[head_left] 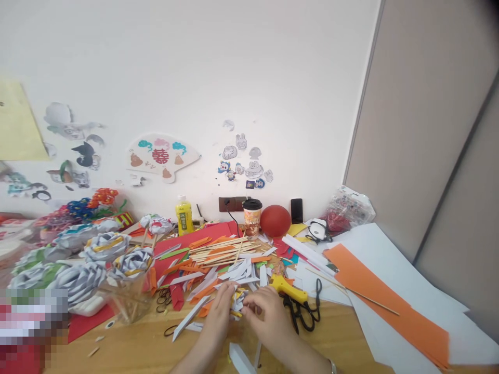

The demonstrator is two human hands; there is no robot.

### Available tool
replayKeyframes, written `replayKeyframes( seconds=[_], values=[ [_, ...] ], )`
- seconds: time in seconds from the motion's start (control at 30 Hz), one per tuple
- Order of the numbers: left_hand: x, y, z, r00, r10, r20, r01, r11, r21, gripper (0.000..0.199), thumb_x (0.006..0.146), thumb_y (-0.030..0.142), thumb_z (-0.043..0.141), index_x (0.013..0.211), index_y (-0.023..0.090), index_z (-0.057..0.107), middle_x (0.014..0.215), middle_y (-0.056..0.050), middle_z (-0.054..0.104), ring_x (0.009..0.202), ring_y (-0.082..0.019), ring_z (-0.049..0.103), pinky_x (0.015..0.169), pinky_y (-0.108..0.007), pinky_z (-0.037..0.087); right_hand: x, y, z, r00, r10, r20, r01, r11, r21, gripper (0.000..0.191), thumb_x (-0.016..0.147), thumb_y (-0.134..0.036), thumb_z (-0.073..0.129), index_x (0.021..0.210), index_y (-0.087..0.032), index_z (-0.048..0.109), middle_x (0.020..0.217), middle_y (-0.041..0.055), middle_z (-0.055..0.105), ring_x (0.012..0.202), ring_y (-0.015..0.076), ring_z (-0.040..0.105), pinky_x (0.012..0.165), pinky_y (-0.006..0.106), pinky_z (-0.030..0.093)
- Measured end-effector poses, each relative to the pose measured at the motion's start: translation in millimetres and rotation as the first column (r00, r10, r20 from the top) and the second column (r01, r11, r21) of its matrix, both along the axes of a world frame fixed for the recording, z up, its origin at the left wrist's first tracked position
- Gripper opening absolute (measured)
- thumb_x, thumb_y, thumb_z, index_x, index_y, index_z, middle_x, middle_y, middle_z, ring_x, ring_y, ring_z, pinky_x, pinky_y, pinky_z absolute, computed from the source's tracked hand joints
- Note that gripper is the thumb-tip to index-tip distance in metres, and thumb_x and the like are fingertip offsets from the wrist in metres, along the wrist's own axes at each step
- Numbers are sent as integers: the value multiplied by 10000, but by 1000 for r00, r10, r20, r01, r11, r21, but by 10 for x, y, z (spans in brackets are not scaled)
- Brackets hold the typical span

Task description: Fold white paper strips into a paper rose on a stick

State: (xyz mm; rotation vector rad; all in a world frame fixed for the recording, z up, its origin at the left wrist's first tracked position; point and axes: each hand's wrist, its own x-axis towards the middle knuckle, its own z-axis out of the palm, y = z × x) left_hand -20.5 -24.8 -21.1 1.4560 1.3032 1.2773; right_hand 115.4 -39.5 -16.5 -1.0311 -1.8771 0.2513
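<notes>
Near the front middle of the table, a small white-and-yellow folded paper flower [238, 300] sits between my two hands. My left hand [222, 307] is wrapped against its left side, the fingers together. On its right side, my right hand [265, 310] has its fingers curled and pinched at the paper. Long white paper strips [242, 359] hang or lie just below the flower. To the right of my right hand are a yellow glue gun [290, 289] and black-handled scissors [306, 314]. A heap of white and orange strips [237, 270] lies behind my hands.
Finished paper roses [78, 280] crowd the left side. Wooden sticks [218, 252] top the strip heap. Along the wall stand a yellow bottle [184, 215], a lidded cup [252, 217], a red balloon [275, 221] and a phone [297, 211]. Orange sheets [390, 301] and white sheets [413, 265] cover the right.
</notes>
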Motion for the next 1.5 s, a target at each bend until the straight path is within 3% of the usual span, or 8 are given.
replayKeyframes(
  seconds=[0.23,0.37,0.57,0.83,1.1,1.23,1.37,1.5],
  values=[
    [20,-11,0,997,-22,71,17,997,72,196,807,350,387,827,222,533,869,-28,580,899,-198,548,843,-310,432,56,15,9,997,3,81,-10,997,81,120,811,-169,500,718,-196,571,629,-18,563,639,137,488,693,278,328],
    [48,-42,40,986,-67,152,70,997,-16,263,790,421,413,896,213,534,891,-27,569,805,-189,551,632,-268,487,93,22,32,991,-11,137,-10,989,149,159,840,-164,454,719,-194,552,653,-14,563,642,135,468,705,282,315],
    [74,-72,81,968,-146,203,174,977,-124,368,793,489,381,964,198,527,874,-43,570,455,-105,469,400,-224,392,170,43,107,978,21,206,-61,980,188,207,879,-197,412,742,-195,567,664,-7,572,663,136,474,729,292,303],
    [84,-116,127,955,-136,262,148,989,-27,309,798,496,405,946,234,479,765,23,484,644,-137,489,585,-239,444,235,36,180,981,65,184,-91,987,134,128,840,-270,499,782,-209,596,660,-7,585,676,147,489,703,291,320],
    [117,-135,147,953,-173,247,160,984,72,380,719,432,570,1017,229,449,1023,-36,481,940,-199,482,782,-292,443,215,81,125,998,-25,58,20,997,78,95,803,-193,525,737,-202,593,670,-8,582,663,146,503,662,267,344],
    [109,-128,139,965,-204,166,192,978,85,408,720,386,583,1068,213,459,1130,-56,472,1111,-227,401,939,-312,344,211,86,120,999,-36,19,36,999,1,95,751,-127,556,700,-198,591,674,-9,596,675,150,519,664,261,345],
    [92,-155,165,964,-219,151,208,974,88,331,750,379,537,1036,221,480,1093,-42,501,1101,-221,417,945,-317,335,212,90,113,995,-81,57,81,997,5,120,731,-96,541,678,-195,584,650,-13,588,656,150,511,647,262,330],
    [71,-142,170,950,-231,210,235,972,3,269,779,430,477,972,244,488,986,-14,537,948,-189,506,810,-295,426,218,78,133,985,-99,138,87,992,87,132,755,-104,521,669,-191,569,640,-13,572,644,144,487,660,271,314]
  ],
)
